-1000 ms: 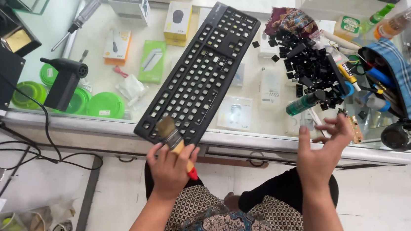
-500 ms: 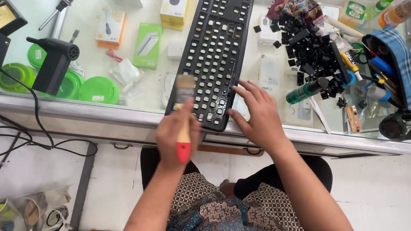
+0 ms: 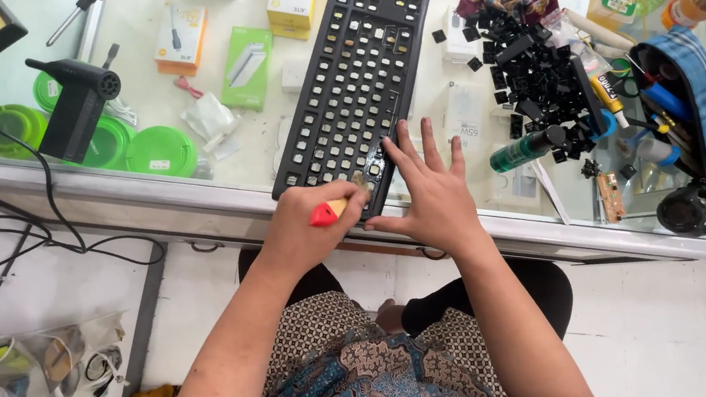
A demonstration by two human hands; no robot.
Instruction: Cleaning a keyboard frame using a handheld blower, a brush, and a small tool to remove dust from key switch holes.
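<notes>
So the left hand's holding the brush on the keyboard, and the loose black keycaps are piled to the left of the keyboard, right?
Not quite. The head view shows the keycaps piled to the right of the keyboard, not the left. The left hand does hold the brush on it.

Bare forearms, patterned blue-and-brown batik shirt, dark trousers.

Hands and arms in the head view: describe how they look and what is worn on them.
Both hands, left hand and right hand, are bare: no gloves, and no rings or watch show. The forearms are uncovered, with no sleeves reaching them. A patterned garment in blue, brown and cream covers the body below.
</notes>
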